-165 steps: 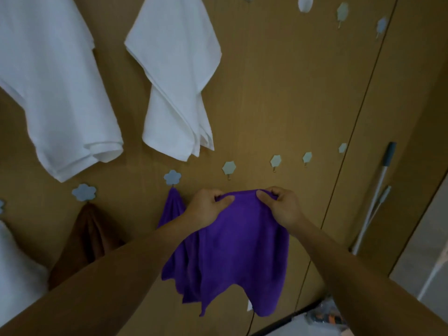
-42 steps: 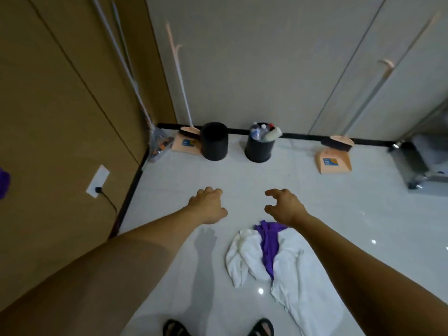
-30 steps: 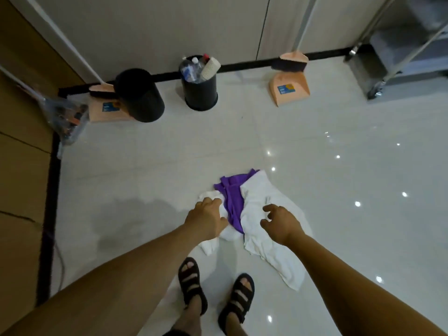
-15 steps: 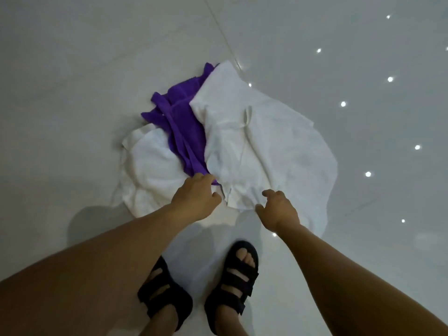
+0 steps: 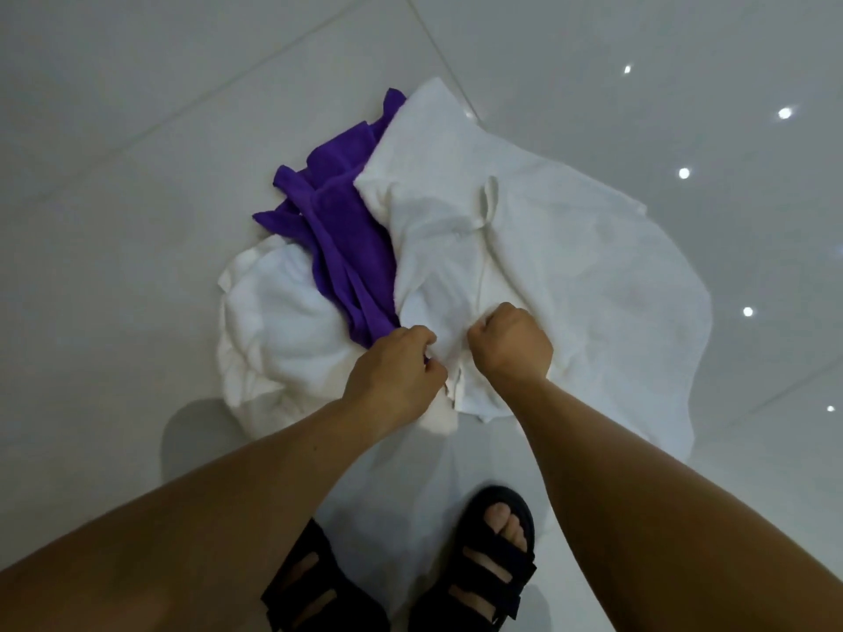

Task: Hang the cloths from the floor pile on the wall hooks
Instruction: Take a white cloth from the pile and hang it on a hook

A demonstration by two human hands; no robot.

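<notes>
So the left hand [image 5: 396,372] and right hand [image 5: 512,349] both have fingers bunched tight on the near edge of the big white cloth [image 5: 570,266], in the pile on the floor [image 5: 137,152] and partly over the purple cloth [image 5: 346,230]; it looks soft, light and floppy, so that edge seems a decent grab.

The glossy pale tiled floor [image 5: 137,130] under me carries a pile: a large white cloth [image 5: 570,275] spread on the right, a purple cloth [image 5: 346,230] tucked against its left edge, and a smaller white cloth [image 5: 273,330] bunched on the left. My black sandals [image 5: 483,567] stand just beside it.
</notes>
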